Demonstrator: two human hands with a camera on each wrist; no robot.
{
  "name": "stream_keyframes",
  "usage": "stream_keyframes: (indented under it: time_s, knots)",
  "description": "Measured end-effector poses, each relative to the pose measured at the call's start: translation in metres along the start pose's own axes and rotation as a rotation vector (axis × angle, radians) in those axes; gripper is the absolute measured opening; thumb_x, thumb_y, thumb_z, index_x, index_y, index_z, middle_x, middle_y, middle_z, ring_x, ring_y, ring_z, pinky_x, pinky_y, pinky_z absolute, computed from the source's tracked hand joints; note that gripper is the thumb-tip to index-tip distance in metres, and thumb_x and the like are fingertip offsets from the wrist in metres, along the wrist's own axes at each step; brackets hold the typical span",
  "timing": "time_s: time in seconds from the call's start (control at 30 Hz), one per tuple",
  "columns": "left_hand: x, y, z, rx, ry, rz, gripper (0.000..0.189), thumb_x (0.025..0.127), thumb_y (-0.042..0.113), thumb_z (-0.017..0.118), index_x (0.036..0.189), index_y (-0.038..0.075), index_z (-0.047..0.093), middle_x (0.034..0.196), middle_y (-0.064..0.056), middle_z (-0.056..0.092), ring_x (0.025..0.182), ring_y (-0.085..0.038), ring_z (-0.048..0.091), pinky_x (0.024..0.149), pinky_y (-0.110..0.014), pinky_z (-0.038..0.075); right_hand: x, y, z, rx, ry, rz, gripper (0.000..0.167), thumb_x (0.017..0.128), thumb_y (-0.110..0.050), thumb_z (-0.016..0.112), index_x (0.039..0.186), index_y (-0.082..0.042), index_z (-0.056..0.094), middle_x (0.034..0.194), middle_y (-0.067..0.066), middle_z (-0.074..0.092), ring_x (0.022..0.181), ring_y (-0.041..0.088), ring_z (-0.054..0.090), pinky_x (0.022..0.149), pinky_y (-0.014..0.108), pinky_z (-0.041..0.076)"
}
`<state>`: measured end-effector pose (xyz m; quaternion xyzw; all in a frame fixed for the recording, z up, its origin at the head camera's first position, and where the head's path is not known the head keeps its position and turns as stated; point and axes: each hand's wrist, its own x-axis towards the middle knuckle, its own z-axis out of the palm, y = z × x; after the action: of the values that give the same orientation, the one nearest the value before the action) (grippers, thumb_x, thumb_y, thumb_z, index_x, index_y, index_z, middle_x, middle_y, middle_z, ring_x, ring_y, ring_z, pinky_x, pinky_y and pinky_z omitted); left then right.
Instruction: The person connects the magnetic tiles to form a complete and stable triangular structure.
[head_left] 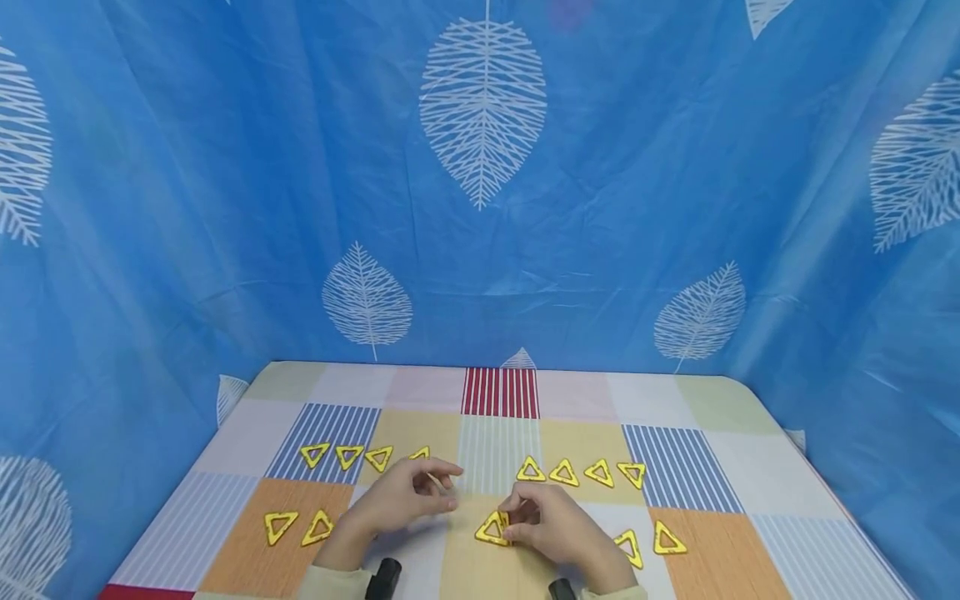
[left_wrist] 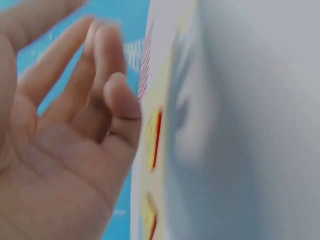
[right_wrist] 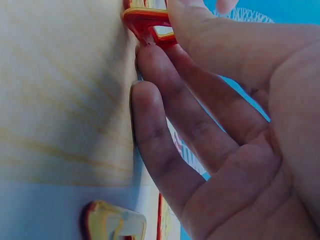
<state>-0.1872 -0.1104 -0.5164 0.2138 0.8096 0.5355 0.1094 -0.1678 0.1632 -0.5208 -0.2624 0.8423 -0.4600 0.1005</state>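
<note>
My right hand [head_left: 551,522] pinches a small hollow plastic triangle [right_wrist: 150,20] between thumb and fingers, just above the cloth near the middle front. In the right wrist view its edge looks red and yellow, and the thumb hides part of it. In the head view a yellow triangle [head_left: 491,530] shows at those fingertips, partly covered by them. Across from it, my left hand [head_left: 401,497] hovers over the cloth with loosely bent fingers and nothing in its grasp. It partly covers one yellow triangle [head_left: 420,453] of the back left row.
Several yellow triangles [head_left: 349,457] lie in a back left row, and several more [head_left: 564,472] at back right. Two [head_left: 280,527] lie at front left; two [head_left: 669,538] at front right. A patchwork cloth [head_left: 585,392] covers the table, with a blue leaf-print curtain [head_left: 600,208] around it.
</note>
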Motion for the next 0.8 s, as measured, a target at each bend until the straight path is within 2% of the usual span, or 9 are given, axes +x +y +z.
stream_keyframes:
  time_s: [0.13,0.23,0.37,0.5,0.67,0.8]
  knots:
    - [0.002,-0.004,-0.022,0.08,0.183,-0.096,0.042,0.083,0.009,0.083,0.122,0.004,0.07,0.103,-0.008,0.065,0.08,-0.017,0.057,0.063,-0.029,0.047,0.0,0.0,-0.001,0.014,-0.007,0.014,0.018,0.083,-0.012,0.082,0.094,-0.012,0.067,0.1,-0.003,0.071,0.088,0.013,0.067,0.078,0.028,0.053]
    - [0.005,-0.008,-0.032,0.144,0.244,-0.197,0.045,0.078,0.008,0.086,0.12,0.007,0.072,0.107,-0.005,0.064,0.083,-0.019,0.057,0.066,-0.035,0.05,0.0,-0.001,-0.001,0.023,-0.013,0.021,0.018,0.084,-0.012,0.081,0.094,-0.012,0.067,0.1,-0.002,0.071,0.088,0.013,0.067,0.077,0.028,0.053]
    - [0.008,-0.012,-0.038,0.282,0.261,-0.283,0.045,0.073,0.008,0.089,0.115,0.008,0.073,0.113,-0.004,0.063,0.097,-0.024,0.06,0.083,-0.044,0.052,0.001,-0.001,-0.001,0.024,-0.02,0.027,0.017,0.084,-0.013,0.081,0.095,-0.013,0.067,0.1,-0.003,0.071,0.088,0.012,0.067,0.077,0.027,0.053]
    - [0.013,-0.016,-0.039,0.396,0.258,-0.292,0.043,0.074,0.01,0.089,0.114,0.006,0.074,0.115,-0.006,0.065,0.11,-0.031,0.06,0.096,-0.05,0.047,0.002,0.001,-0.002,0.015,-0.019,0.028,0.018,0.084,-0.014,0.082,0.095,-0.012,0.068,0.097,-0.004,0.07,0.086,0.011,0.066,0.077,0.027,0.053]
    - [0.019,-0.018,-0.039,0.424,0.245,-0.323,0.043,0.076,0.014,0.089,0.116,0.005,0.074,0.116,-0.008,0.065,0.11,-0.03,0.06,0.095,-0.05,0.048,0.003,0.003,-0.004,0.008,-0.023,0.048,0.019,0.083,-0.014,0.083,0.096,-0.013,0.069,0.095,-0.006,0.069,0.084,0.008,0.065,0.075,0.027,0.053]
    - [0.021,-0.019,-0.04,0.412,0.23,-0.368,0.044,0.077,0.013,0.088,0.118,0.003,0.074,0.115,-0.008,0.064,0.1,-0.025,0.06,0.085,-0.044,0.052,0.004,0.004,-0.004,0.011,-0.03,0.041,0.019,0.083,-0.014,0.083,0.096,-0.012,0.069,0.096,-0.004,0.07,0.084,0.009,0.065,0.075,0.027,0.053]
